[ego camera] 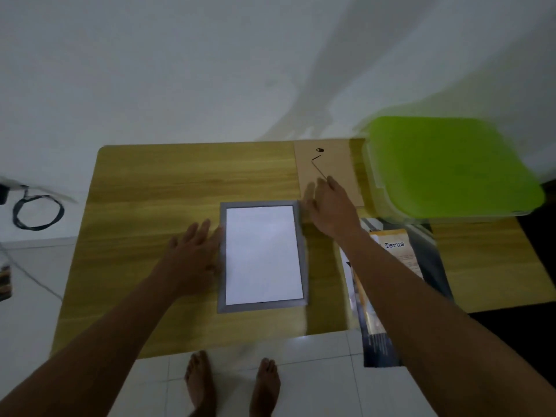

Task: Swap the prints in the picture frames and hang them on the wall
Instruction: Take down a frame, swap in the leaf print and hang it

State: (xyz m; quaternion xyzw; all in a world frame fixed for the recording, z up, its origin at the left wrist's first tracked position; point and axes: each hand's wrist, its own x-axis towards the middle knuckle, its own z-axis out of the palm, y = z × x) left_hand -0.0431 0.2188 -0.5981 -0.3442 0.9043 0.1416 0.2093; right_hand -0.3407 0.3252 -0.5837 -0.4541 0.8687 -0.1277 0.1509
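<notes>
A grey picture frame [223,305] lies flat in the middle of the wooden table [168,182], with a blank white sheet [263,254] filling its opening. My left hand [192,254] rests flat, fingers apart, against the frame's left edge. My right hand [328,206] hovers with spread fingers at the frame's upper right corner, partly over a brown backing board [334,158] with a thin stand arm and a black hook. A print [394,245] reading "Terus" lies to the right under my right forearm.
A lime green plastic box lid [451,167] sits at the table's back right. A dark cable [36,212] coils on the floor at the left. A white wall rises behind the table. My bare feet [231,383] stand on white tiles at the near edge.
</notes>
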